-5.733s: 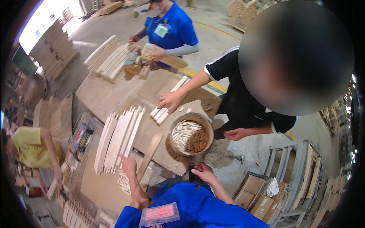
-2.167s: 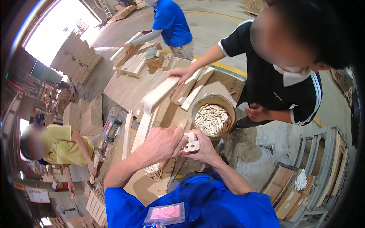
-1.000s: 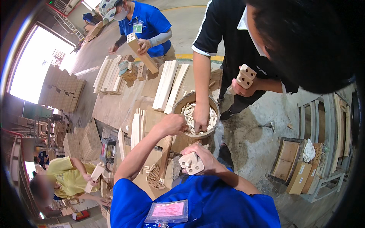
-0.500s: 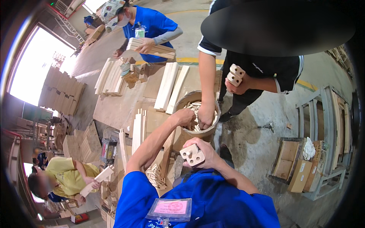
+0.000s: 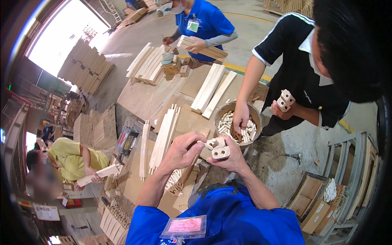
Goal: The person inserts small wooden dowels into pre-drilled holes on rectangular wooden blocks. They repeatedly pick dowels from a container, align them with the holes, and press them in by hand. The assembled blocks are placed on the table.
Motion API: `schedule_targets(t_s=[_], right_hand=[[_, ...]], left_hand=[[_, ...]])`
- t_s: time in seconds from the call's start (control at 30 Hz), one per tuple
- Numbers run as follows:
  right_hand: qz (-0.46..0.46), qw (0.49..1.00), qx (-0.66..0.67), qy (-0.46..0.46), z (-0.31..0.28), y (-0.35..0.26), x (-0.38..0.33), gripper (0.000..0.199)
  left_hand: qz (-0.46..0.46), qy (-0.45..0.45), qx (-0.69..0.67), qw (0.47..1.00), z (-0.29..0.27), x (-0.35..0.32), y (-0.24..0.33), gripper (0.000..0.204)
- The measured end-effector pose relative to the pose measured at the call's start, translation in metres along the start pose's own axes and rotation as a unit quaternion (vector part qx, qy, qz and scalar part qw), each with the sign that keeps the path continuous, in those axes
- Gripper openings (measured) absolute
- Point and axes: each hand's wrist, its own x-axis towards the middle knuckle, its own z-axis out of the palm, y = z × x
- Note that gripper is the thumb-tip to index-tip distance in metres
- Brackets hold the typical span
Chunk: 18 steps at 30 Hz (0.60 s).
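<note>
In front of my chest, my right hand (image 5: 233,158) is closed around pale wooden blocks (image 5: 221,153) with round dark holes in their faces. My left hand (image 5: 185,150) is beside them, thumb and fingers pinching a short wooden dowel (image 5: 208,145) whose end is at a hole of the upper block. Just beyond the blocks stands a round bucket (image 5: 259,118) holding many loose dowels (image 5: 226,122). A co-worker's hand (image 5: 241,118) reaches into it, while that person's other hand (image 5: 281,107) holds similar drilled blocks.
Long wooden slats (image 5: 164,136) with dowelled ends lie on the worktable (image 5: 136,96), near a dowel pile (image 5: 174,179). A person in blue (image 5: 208,20) holds slats across the table; another in yellow (image 5: 77,157) holds a piece at left. A metal rack (image 5: 347,157) and cardboard box (image 5: 316,214) stand at right.
My left hand has come out of the bucket and back to the blocks, now pinching a dowel. The co-worker's hand is still in the bucket. The view has shifted.
</note>
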Motion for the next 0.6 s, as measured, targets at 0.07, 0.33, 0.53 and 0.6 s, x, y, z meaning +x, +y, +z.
schedule_targets(t_s=[0.07, 0.33, 0.53, 0.6], right_hand=[[-0.003, 1.000, -0.013, -0.014, 0.005, 0.000, 0.005, 0.068], [-0.023, 0.999, -0.029, 0.004, 0.012, 0.002, 0.012, 0.070], [-0.032, 0.999, -0.005, 0.014, 0.014, 0.000, 0.009, 0.060], [-0.020, 1.000, -0.010, 0.015, 0.013, 0.000, 0.020, 0.060]], left_hand=[[-0.010, 0.023, 0.033, 0.999, -0.005, 0.000, -0.004, 0.007], [0.056, 0.010, 0.210, 0.976, 0.002, 0.003, 0.022, 0.004], [0.077, -0.028, 0.204, 0.975, 0.002, 0.004, 0.014, 0.015], [0.075, -0.024, 0.220, 0.972, 0.002, 0.011, 0.010, 0.015]])
